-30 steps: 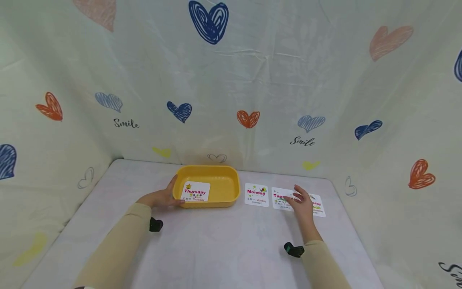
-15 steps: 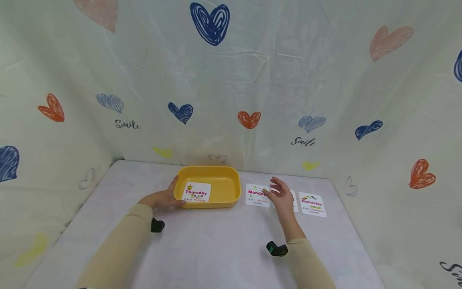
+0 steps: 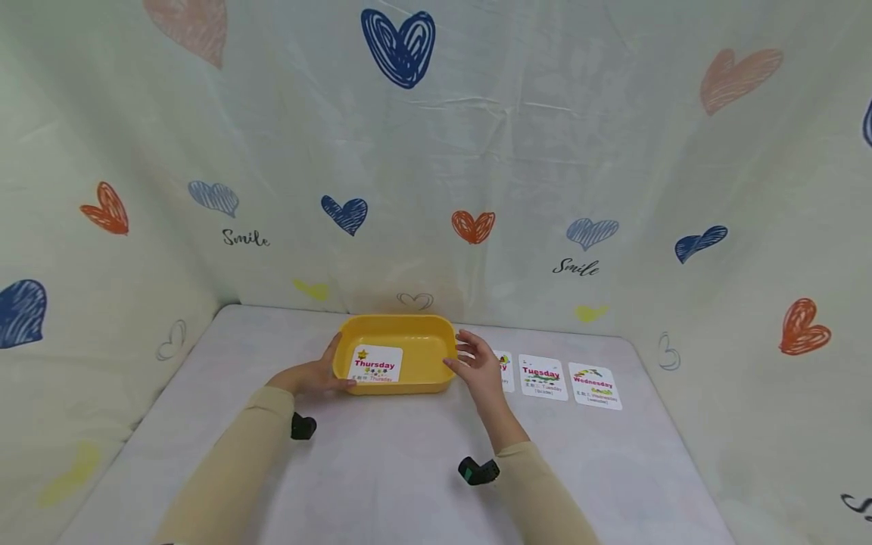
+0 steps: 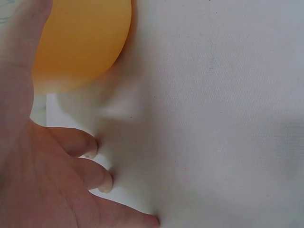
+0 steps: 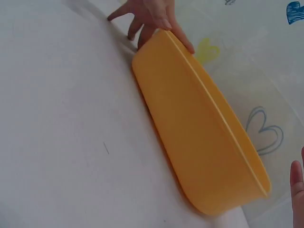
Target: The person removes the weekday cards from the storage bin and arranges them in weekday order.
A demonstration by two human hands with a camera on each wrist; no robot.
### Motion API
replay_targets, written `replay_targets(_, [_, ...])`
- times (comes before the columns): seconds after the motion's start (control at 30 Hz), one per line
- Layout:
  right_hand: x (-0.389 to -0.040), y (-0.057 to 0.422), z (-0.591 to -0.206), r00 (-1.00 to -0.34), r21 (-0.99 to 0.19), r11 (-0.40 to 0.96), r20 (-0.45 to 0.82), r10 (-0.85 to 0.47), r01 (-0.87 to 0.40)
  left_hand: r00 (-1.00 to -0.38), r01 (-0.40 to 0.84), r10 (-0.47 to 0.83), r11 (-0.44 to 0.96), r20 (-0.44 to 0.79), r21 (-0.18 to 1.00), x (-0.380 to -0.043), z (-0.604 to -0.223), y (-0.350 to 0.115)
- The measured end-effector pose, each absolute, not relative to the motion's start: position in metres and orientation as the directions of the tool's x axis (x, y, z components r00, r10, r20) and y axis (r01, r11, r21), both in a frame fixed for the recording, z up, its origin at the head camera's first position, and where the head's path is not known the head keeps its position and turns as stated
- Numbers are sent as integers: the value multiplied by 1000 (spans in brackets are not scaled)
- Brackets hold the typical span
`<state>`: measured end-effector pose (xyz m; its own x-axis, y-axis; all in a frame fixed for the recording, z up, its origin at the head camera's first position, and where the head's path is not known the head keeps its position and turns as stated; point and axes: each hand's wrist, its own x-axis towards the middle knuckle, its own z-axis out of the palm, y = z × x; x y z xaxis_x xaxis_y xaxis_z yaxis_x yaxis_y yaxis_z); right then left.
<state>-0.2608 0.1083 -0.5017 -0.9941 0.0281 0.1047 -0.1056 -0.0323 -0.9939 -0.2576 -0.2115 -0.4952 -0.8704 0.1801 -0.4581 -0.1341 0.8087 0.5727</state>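
The yellow tray (image 3: 425,362) stands upright on the table, and a white Thursday card (image 3: 376,364) leans inside it at the left. My left hand (image 3: 315,377) holds the tray's left end between thumb and forefinger. In the left wrist view its other fingers (image 4: 97,178) are spread down toward the table. At the tray's right end is my right hand (image 3: 481,372), fingers loosely bent, thumb close to the rim. The right wrist view shows its fingertips (image 5: 297,178) at the picture's edge, apart from the tray wall (image 5: 194,123).
To the right lie a Monday card (image 3: 507,372), partly hidden by the right hand, a Tuesday card (image 3: 543,377) and a Wednesday card (image 3: 596,386) in a row. A heart-printed curtain (image 3: 511,265) rises behind the white table (image 3: 395,469).
My right hand has moved left, from over the Tuesday and Wednesday cards, past Monday, to the tray's right end. My left hand keeps its hold on the tray.
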Motion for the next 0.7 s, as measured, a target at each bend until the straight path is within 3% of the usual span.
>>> replay_targets(0.37, [-262, 69, -508, -991, -994, 1, 110, -72, -111, -874, -145, 153, 824, -462, 547, -259, -498, -213])
replay_targets(0.7, [-269, 43, -511, -975, -980, 150, 101, -197, -132, -876, -139, 154, 827, -458, 544, -254, -492, -210])
